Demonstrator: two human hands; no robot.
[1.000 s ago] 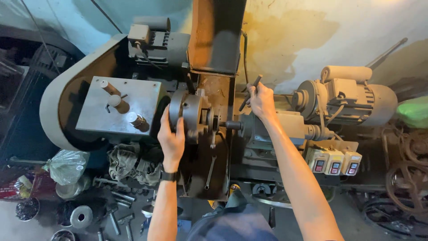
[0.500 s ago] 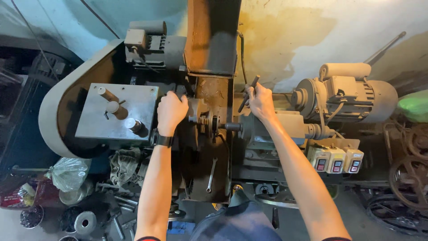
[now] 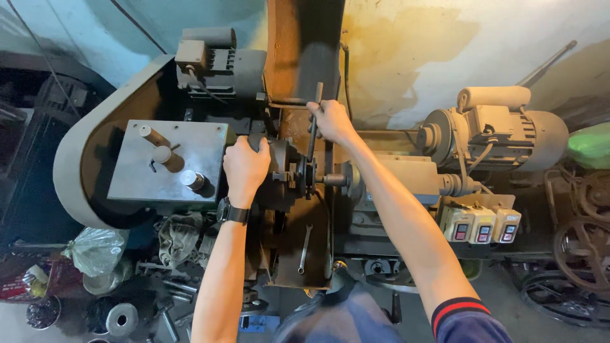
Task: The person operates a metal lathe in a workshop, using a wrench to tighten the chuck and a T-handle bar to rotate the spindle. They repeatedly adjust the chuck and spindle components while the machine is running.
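Chuck tightening, apparently: left hand [image 3: 246,166] clasps the dark chuck [image 3: 279,166] beneath its fingers, right hand [image 3: 330,117] grips the upright key handle [image 3: 314,124]; next, a controlled turn.

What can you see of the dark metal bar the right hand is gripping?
The slim dark metal bar is straight, dull and worn-looking, standing nearly upright in front of the rusty brown panel. The right hand wraps its upper part; the top end pokes out above the fist. Its lower end runs down to the round grey chuck, which the left hand holds.
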